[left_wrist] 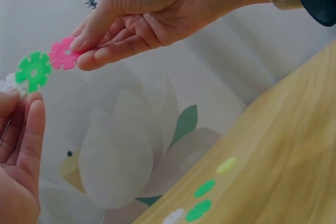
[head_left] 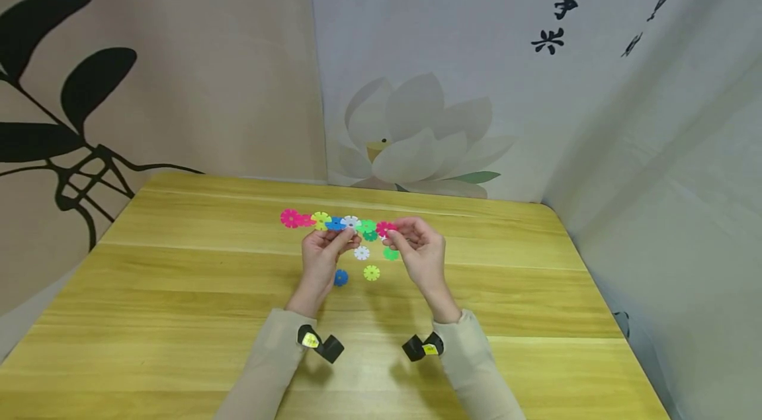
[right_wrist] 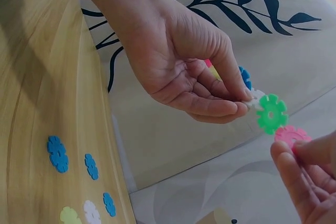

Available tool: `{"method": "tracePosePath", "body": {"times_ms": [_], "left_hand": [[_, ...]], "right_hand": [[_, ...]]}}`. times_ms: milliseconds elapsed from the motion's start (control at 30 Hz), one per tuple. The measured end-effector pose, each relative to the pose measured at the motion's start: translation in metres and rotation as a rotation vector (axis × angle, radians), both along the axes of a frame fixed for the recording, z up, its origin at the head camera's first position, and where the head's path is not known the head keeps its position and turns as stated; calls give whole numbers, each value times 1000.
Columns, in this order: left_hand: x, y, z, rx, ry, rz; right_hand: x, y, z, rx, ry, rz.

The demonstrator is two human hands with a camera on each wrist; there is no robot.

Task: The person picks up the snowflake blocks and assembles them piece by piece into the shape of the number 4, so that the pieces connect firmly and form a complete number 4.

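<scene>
Out in front of me, above the table, I hold a row of notched plastic snowflake discs. From the left run two pink discs (head_left: 290, 218), a yellow disc (head_left: 320, 217), a blue disc (head_left: 335, 224), a white disc (head_left: 350, 222) and a green disc (left_wrist: 42, 66). My left hand (head_left: 320, 262) pinches the row at the white disc between thumb and fingers. Another pink disc (left_wrist: 59, 60) is pinched by my right hand (head_left: 425, 254), its edge right at the green disc's edge. Fingers cover part of both pinched discs.
Loose discs lie on the wooden table (head_left: 178, 314) below and beyond my hands: a white one (head_left: 358, 253), a light green one (head_left: 391, 254), a yellow one (head_left: 372, 276) and several blue ones (right_wrist: 58, 156). A printed curtain (head_left: 417, 23) hangs behind the table.
</scene>
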State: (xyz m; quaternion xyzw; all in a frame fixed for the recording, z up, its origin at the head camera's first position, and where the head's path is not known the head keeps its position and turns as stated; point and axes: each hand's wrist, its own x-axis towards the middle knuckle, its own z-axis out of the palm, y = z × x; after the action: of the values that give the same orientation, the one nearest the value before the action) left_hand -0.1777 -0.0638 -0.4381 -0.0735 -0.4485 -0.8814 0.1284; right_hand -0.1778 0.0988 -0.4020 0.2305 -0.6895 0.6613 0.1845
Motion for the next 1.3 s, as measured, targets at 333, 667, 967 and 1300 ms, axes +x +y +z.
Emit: {"method": "tracePosePath", "body": {"times_ms": [333, 667, 967, 1300], "left_hand": [[1, 1, 0, -13, -5, -2], [3, 1, -3, -79, 9, 22], [2, -1, -2, -95, 22, 16], [-4, -7, 7, -183, 46, 19]], "right_hand": [[-3, 1, -3, 0, -49, 20], [-3, -2, -2, 42, -31, 47], [-3, -2, -4, 35, -63, 67], [5, -4, 3, 61, -240, 31]]}}
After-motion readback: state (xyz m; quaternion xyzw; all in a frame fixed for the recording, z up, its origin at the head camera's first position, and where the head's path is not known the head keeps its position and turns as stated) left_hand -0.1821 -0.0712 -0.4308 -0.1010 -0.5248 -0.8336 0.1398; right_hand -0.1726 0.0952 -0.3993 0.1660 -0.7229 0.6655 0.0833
